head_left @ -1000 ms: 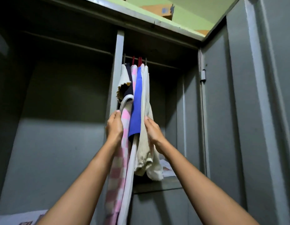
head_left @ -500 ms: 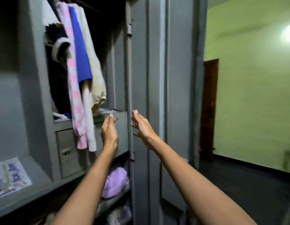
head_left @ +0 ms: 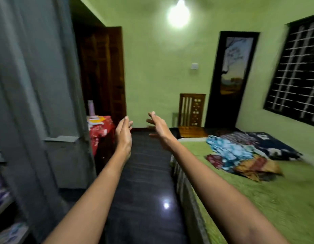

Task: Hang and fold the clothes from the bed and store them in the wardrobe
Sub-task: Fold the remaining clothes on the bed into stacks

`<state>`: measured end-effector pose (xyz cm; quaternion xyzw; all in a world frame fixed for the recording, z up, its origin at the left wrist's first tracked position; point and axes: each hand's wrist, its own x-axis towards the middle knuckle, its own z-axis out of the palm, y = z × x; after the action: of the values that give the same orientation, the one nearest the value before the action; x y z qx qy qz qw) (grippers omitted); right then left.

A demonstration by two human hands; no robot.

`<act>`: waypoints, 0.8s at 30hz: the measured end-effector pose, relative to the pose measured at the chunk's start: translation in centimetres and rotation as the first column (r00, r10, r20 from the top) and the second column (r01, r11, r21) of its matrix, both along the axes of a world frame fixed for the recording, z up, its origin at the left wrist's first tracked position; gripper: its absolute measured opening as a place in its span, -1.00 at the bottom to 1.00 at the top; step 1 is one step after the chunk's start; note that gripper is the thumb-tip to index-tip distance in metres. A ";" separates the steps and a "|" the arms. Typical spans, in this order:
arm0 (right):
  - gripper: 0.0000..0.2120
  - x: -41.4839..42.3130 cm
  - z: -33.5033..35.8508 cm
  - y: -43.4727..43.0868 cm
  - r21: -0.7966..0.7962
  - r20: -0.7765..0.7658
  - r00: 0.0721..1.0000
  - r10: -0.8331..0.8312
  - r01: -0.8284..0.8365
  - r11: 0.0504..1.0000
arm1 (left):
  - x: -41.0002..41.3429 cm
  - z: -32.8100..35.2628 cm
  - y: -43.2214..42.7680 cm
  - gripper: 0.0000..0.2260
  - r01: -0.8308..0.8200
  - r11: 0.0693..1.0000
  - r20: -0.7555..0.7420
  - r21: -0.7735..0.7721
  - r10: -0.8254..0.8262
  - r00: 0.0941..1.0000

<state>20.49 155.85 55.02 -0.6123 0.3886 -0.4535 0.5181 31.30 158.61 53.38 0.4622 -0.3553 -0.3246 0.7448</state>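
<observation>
While the left hand (head_left: 123,133) and right hand (head_left: 159,128) reach out empty, fingers (head_left: 126,121) loosely straight, the clothes (head_left: 240,155) lie heaped on the bed (head_left: 275,199) at middle right; a hurried grab may drag tangled pieces onto the floor (head_left: 144,191).

Empty hands (head_left: 140,131) reach out; clothes (head_left: 240,155) heaped on the bed (head_left: 275,199).

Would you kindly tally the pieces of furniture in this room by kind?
Wardrobe: 1
Bed: 1
Wooden chair: 1
Table under a red cloth: 1
Total: 4
</observation>
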 end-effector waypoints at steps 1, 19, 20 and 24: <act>-0.56 -2.4 -0.7 -1.2 0.008 -0.006 0.998 -0.067 0.067 0.998 | -2.2 -0.9 -1.3 -0.67 0.056 0.998 -0.001 0.023 -0.056 0.998; -0.51 -33.3 -9.8 -22.5 0.215 -0.004 0.780 -0.625 0.611 0.762 | -30.5 -9.4 -27.6 -0.62 0.578 0.763 -0.010 0.289 -0.602 0.799; -0.52 -34.2 -10.3 -23.4 0.229 -0.003 0.769 -0.639 0.622 0.748 | -31.2 -9.8 -28.7 -0.62 0.584 0.756 -0.015 0.297 -0.608 0.794; -0.51 -36.7 -12.8 -28.0 0.279 -0.026 0.739 -0.674 0.653 0.705 | -33.4 -12.1 -34.0 -0.59 0.614 0.706 -0.042 0.352 -0.644 0.764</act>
<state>-16.17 127.90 42.23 -0.3369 0.6199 -0.5757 0.4132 -2.06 124.63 41.32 0.4495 -0.4598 -0.5962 0.4806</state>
